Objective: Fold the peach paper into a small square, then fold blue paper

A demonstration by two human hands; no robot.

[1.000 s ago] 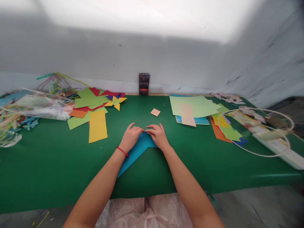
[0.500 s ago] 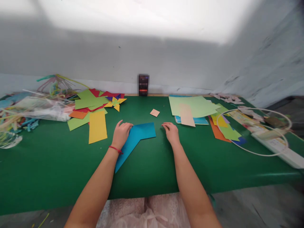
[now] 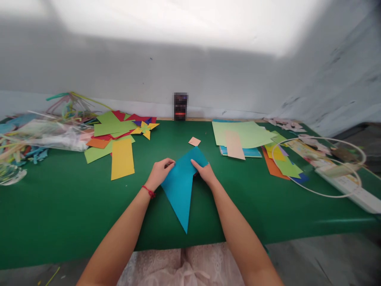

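Observation:
A folded sheet of blue paper [image 3: 180,182] is between my hands over the green table, its long point aimed toward me. My left hand [image 3: 162,171] pinches the paper's left edge. On the other side my right hand [image 3: 204,171] grips the short upper right arm of the paper, thumb on top and the other fingers hidden beneath. Just beyond the paper lies a small pale pink folded square [image 3: 194,141].
Left of my hands lie a yellow paper strip [image 3: 122,159], green sheets [image 3: 111,128] and a yellow paper star [image 3: 145,129]. Pale green sheets [image 3: 241,134] lie at the right, near a white hoop [image 3: 315,195] and a white power strip [image 3: 351,190]. A dark pixelated object [image 3: 180,106] stands at the wall.
The blue paper has turned so its long point swings toward me and rightward. My right hand has moved left onto the paper and taken hold; my left hand has shifted slightly right and nearer me.

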